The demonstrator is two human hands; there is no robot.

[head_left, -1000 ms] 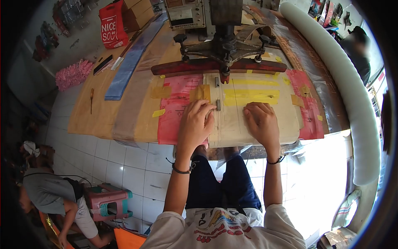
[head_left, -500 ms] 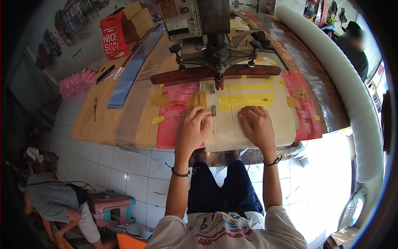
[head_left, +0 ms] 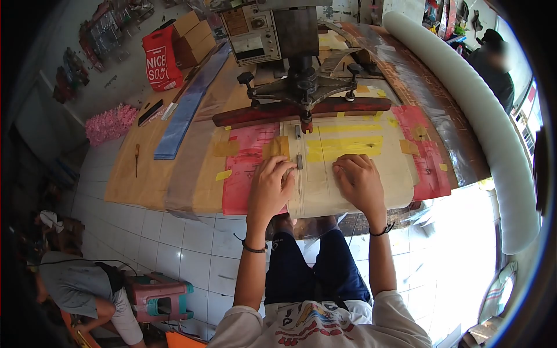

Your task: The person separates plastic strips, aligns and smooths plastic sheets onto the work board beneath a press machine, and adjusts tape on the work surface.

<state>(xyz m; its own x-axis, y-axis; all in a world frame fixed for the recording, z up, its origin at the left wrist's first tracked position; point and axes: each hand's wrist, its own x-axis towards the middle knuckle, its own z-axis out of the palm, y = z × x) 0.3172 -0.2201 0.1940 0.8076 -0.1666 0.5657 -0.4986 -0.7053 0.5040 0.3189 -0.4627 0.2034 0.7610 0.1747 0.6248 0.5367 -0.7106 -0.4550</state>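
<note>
My left hand (head_left: 271,187) rests on a layered sheet board (head_left: 319,194), where a pale sheet overlaps red sheets. Its fingers are bent but apart, and their tips are beside a small grey metal block (head_left: 299,162). Contact with the block cannot be told. A second small block (head_left: 298,132) lies farther back. On the right part of the pale sheet lies my right hand (head_left: 361,181), fingers loosely bent, thumb apart, with nothing visible in it. Yellow tape strips (head_left: 343,149) cross the sheet just beyond the hands. The red sheet (head_left: 246,165) shows on the left.
Above the board hangs a press head with a curved red bar (head_left: 255,113). Blue strips (head_left: 188,104), a screwdriver (head_left: 137,160) and a red bag (head_left: 161,61) are on the table's left. A long white roll (head_left: 464,95) borders the right. Two other people are nearby.
The view has shifted slightly, so the table and press sit a little lower. Both hands keep nearly the same place on the sheet.
</note>
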